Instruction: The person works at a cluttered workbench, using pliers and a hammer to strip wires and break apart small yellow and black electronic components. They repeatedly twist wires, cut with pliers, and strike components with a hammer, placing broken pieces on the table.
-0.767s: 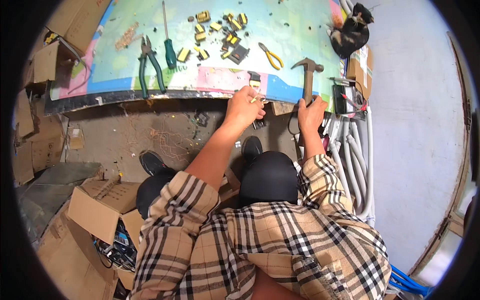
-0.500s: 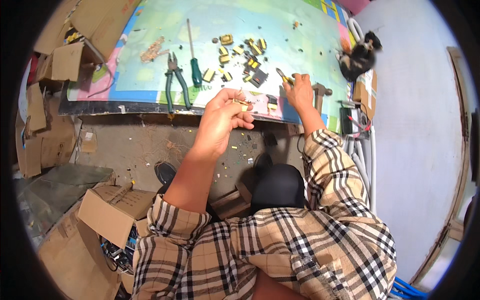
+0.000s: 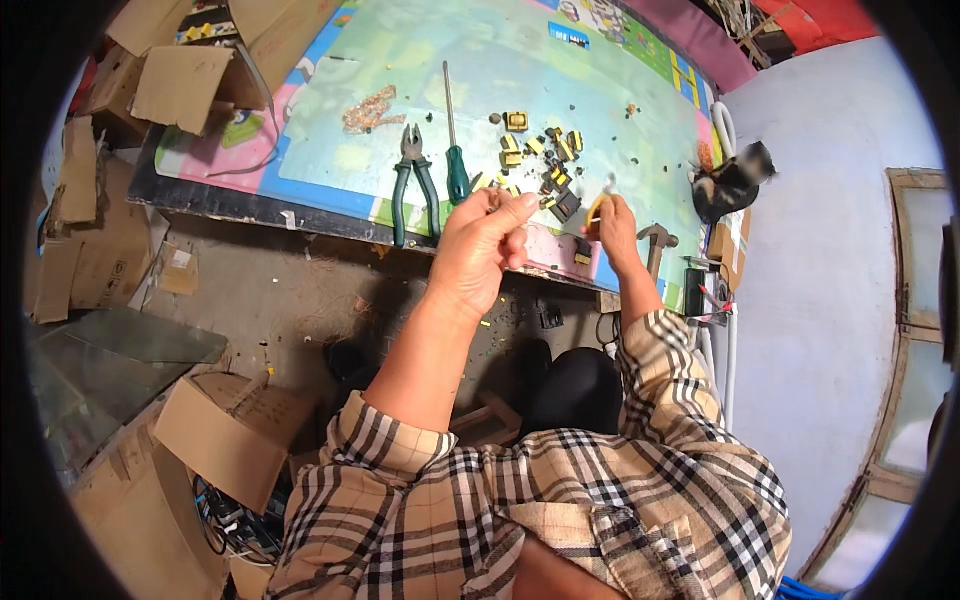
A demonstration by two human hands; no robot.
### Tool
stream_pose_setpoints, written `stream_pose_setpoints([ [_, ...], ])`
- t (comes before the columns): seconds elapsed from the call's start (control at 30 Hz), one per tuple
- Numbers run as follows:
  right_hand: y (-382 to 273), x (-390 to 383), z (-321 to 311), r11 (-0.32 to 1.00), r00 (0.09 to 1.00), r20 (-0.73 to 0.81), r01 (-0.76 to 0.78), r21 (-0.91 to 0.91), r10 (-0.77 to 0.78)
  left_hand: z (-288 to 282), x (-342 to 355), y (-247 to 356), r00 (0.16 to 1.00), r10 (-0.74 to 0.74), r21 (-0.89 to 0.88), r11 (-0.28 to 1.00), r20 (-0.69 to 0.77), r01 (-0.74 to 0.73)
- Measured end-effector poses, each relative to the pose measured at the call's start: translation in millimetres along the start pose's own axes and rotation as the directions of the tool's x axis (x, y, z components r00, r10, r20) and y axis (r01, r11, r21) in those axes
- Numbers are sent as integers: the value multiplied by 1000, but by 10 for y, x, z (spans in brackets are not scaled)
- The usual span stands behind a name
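My left hand [image 3: 478, 252] is raised over the table's near edge, thumb and fingers pinched together. What it pinches is hidden behind the fingers. My right hand [image 3: 620, 238] grips small pliers with yellow handles [image 3: 597, 210], their tip pointing away from me. Beyond both hands lie several small black-and-yellow transformer pieces [image 3: 562, 150], some tipped over. Left of these are a screwdriver with a green handle [image 3: 457, 172] and large green-handled combination pliers [image 3: 413, 190], jaws pointing away. One more black transformer piece [image 3: 584, 251] sits at the near edge between my hands.
A hammer [image 3: 656, 246] lies right of my right hand. Copper wire scraps [image 3: 372, 108] are heaped at the far left of the colourful table mat [image 3: 330, 150]. At the right edge sits a black-and-white cat [image 3: 730, 185]. Cardboard boxes [image 3: 215, 425] stand at left, one full of cables.
My right hand has picked up the yellow-handled pliers from the mat. My left hand has turned, so the copper-coloured bit seen at its fingertips is now hidden. The view has shifted.
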State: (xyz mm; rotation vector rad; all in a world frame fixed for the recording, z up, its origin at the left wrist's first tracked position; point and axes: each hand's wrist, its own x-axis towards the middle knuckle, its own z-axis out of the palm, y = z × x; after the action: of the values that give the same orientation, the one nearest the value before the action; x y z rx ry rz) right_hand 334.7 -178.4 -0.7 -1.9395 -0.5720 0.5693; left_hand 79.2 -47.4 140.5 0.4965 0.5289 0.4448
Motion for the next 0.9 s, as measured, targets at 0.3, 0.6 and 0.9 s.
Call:
stream_pose_setpoints([
  [0.3,-1406,-888,550,919,872,483,-124,375,-79,-40,3,122,981,131,176,979,-146,-104],
  [0.6,-1568,-968,632,789,831,547,-268,553,-101,14,-140,184,974,187,-39,980,-131,-193],
  [0.9,-1194,-964,254,626,795,593,-402,669,-124,-60,-85,-137,966,250,23,967,71,-252],
])
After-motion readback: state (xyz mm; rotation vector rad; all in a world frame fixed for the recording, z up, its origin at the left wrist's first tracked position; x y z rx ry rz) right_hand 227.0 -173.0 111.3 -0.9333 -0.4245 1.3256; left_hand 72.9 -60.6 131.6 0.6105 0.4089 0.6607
